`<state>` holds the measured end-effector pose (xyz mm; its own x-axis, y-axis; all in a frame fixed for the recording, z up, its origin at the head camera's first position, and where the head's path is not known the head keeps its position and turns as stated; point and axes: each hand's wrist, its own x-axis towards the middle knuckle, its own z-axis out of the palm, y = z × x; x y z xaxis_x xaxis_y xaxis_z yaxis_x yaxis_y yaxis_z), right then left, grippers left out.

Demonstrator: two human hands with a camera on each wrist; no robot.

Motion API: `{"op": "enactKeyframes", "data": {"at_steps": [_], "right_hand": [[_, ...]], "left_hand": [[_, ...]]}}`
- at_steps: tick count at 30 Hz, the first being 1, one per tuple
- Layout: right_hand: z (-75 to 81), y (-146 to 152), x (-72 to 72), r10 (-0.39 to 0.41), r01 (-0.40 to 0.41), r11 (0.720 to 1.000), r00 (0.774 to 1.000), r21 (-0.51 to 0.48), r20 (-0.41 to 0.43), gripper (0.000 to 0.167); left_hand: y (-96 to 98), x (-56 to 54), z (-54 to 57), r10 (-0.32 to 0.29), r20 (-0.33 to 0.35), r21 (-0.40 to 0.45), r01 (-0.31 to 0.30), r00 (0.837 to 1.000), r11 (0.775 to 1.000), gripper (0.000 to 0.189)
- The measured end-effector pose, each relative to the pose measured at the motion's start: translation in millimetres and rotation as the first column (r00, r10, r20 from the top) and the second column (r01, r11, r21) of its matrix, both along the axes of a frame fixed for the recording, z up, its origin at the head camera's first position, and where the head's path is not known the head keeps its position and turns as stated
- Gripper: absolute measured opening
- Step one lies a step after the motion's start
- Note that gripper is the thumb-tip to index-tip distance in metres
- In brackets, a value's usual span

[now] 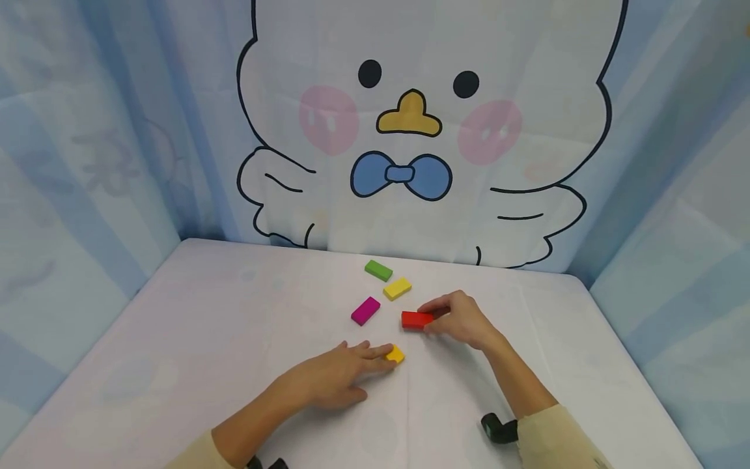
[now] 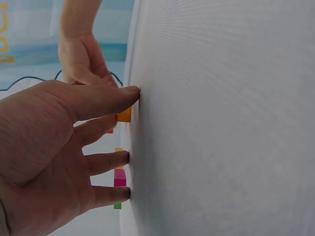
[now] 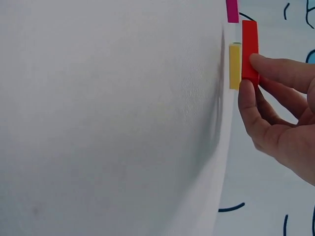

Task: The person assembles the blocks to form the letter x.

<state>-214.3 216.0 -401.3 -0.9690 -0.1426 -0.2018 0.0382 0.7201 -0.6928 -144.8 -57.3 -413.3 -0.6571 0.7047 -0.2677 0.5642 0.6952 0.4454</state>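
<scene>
My right hand [image 1: 459, 319] pinches one end of a red rectangular block [image 1: 414, 320] between thumb and fingers. In the right wrist view the red block [image 3: 250, 39] stands off the white tabletop. To the left and nearer me, my left hand [image 1: 336, 378] is spread low over the table, fingertips down at its surface. Its fingers reach over an orange-yellow block [image 1: 396, 354], partly hidden under them. In the left wrist view, that block [image 2: 124, 115] shows just beyond the thumb. Farther back lie a magenta block [image 1: 366, 311], a yellow block [image 1: 398, 288] and a green block [image 1: 378, 270].
A pale cloth covers the table [image 1: 193, 312]. Behind it hangs a curtain [image 1: 404, 228] printed with a cartoon bird, and blue-white curtains [image 1: 76, 195] close in both sides. A black wrist device [image 1: 499, 429] sits by the right sleeve [image 1: 556, 436].
</scene>
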Motion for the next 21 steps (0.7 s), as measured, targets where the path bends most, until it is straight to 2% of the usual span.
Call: {"op": "enactKeyframes", "data": {"at_steps": [8, 21], "right_hand": [[5.0, 10, 14.8, -0.029, 0.029, 1.0, 0.999, 0.005, 0.022, 0.031], [7.5, 16, 41.4, -0.012, 0.012, 1.0, 0.997, -0.002, 0.082, 0.03]], "left_hand": [[-1.6, -0.1, -1.2, -0.003, -0.015, 0.006, 0.003, 1.0, 1.0, 0.067], [-0.9, 0.1, -3.2, -0.008, -0.004, 0.015, 0.008, 1.0, 1.0, 0.067]]}}
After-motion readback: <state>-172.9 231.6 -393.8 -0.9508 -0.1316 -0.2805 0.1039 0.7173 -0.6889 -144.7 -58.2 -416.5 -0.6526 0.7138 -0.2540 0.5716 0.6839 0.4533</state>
